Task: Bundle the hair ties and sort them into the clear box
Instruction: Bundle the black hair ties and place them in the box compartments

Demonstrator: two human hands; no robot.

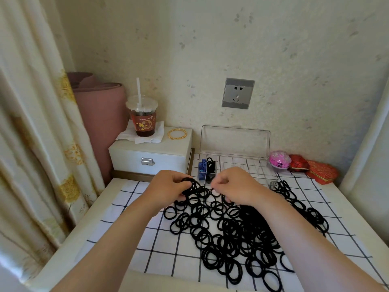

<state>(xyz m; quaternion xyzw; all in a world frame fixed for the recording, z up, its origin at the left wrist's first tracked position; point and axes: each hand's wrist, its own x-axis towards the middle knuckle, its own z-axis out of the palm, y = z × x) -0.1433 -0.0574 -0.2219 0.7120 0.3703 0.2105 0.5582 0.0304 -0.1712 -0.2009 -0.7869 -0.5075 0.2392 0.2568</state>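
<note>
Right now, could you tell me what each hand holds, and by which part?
The left hand grips a stack of black elastic hair ties by its left edge; whether the right hand pinches a tie cannot be told.

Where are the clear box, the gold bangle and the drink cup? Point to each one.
clear box [234, 140]: head view, on its raised lid.
gold bangle [176, 138]: head view, on the near edge of the ring.
drink cup [143, 123]: head view, on its red sleeve.
</note>
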